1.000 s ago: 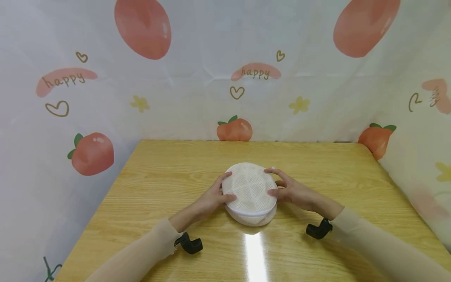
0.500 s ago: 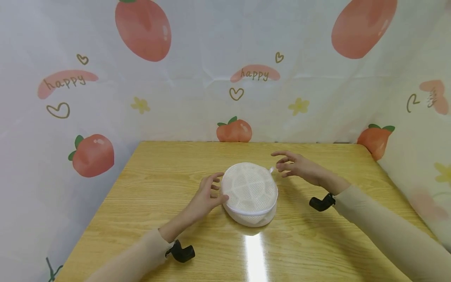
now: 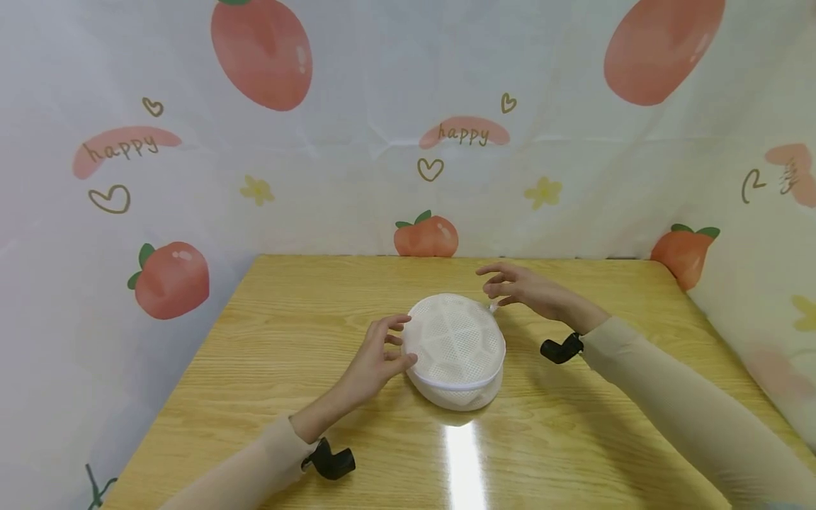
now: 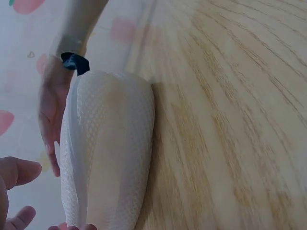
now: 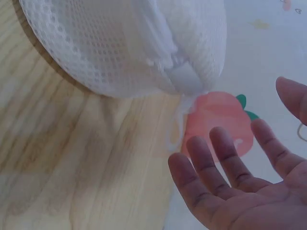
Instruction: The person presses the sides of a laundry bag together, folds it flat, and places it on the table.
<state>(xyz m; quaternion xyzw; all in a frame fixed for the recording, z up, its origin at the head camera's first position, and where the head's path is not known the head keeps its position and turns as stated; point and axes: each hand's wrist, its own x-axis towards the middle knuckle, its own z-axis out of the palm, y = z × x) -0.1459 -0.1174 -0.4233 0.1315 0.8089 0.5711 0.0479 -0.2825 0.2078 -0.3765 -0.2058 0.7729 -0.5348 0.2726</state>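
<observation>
Wood-grain table [image 3: 293,304] — bright glare strip [image 3: 465,464] near its front. White cloth [image 3: 363,78] behind and at the sides — printed with peaches [image 3: 426,237], yellow flowers [image 3: 544,192], "happy" lettering [image 3: 464,133].

We see a mesh bag [image 3: 454,343] of pale, matt netting, its open weave rough with tiny holes; along its side runs a smoother edging band [image 5: 153,28] that looks like woven cloth. The table [image 3: 306,304] shows us yellowish wood grain under a glossy finish that throws back a bright streak. Behind, we find a smooth, faintly creased cloth-like backdrop [image 3: 357,85]. The sleeves [image 3: 676,404] look like soft matt fabric, the black wrist pieces [image 3: 334,464] like plastic.
</observation>
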